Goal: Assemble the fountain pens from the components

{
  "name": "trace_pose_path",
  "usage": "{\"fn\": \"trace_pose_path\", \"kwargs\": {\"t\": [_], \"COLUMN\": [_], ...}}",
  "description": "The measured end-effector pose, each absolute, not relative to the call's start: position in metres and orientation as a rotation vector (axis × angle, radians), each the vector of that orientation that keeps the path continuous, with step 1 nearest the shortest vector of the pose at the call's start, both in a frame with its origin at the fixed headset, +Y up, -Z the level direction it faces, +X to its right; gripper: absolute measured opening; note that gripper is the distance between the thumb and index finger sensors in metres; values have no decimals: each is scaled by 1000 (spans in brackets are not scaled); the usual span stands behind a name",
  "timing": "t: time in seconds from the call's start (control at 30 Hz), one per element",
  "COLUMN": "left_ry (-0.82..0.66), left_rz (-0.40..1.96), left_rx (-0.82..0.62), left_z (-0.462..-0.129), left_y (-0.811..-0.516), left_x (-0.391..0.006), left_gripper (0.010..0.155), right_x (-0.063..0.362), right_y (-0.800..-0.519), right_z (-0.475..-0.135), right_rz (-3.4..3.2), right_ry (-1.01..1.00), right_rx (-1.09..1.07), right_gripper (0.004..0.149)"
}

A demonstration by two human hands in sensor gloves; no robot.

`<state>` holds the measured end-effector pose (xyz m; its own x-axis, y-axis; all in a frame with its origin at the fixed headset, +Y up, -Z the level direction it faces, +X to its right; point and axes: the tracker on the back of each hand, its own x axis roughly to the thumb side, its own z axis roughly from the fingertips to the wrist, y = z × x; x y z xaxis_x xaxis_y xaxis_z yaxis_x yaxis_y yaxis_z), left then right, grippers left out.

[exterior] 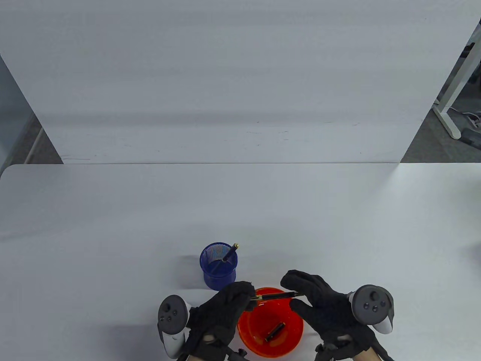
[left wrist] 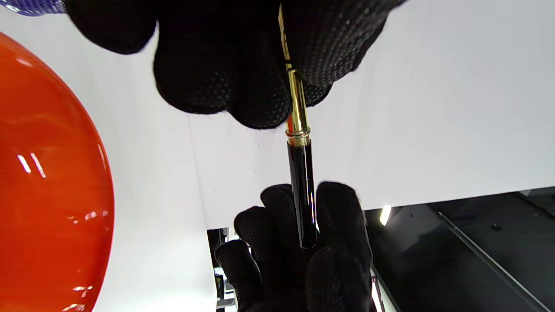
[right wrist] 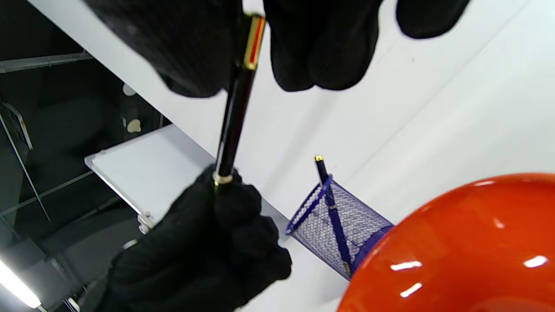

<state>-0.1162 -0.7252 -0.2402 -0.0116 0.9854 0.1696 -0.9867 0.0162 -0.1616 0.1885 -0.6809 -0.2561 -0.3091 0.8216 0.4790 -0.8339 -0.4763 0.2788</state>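
Both gloved hands hold one black fountain pen (exterior: pixel 276 296) level above the orange bowl (exterior: pixel 289 346). My left hand (exterior: pixel 240 297) pinches its gold front end; in the left wrist view the gold section (left wrist: pixel 297 117) runs up into my fingers. My right hand (exterior: pixel 300 297) grips the black barrel's other end (right wrist: pixel 234 112). A loose black pen part (exterior: pixel 275 332) lies inside the bowl. A finished black pen (exterior: pixel 229 254) stands slanted in the blue mesh cup (exterior: pixel 219 267), also seen in the right wrist view (right wrist: pixel 336 225).
The white table (exterior: pixel 112 233) stretches to a white backboard (exterior: pixel 225 75) behind it. The mesh cup stands just behind the bowl, close to my left hand. The bowl sits near the table's front edge.
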Motion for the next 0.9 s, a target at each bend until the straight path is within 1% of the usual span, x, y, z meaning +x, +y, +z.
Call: {"fn": "trace_pose_path", "kwargs": {"t": [0.13,0.27,0.63,0.73,0.8,0.9], "left_ry": [-274,-287,-293,-287,-286,-284], "left_rz": [1562,1560,1567,1585,1573,1589], "left_rx": [9,5,1,-1,12,5], "left_z": [-241,-241,-241,-241,-241,-240], "left_y": [-725,-724,-724,-724,-723,-723], "left_x": [-116,-115,-115,-115,-115,-115], "left_gripper": [38,39,39,39,39,39], "right_x": [191,191,190,189,188,187], "right_y": [-684,-685,-688,-688,-688,-687], "right_z": [-259,-259,-260,-260,-260,-260], "right_rz": [1890,1858,1837,1822,1804,1790], "right_ry": [-28,-28,1,30,45,53], "right_rx": [664,655,646,658,666,672], "right_gripper": [43,41,45,50,49,44]}}
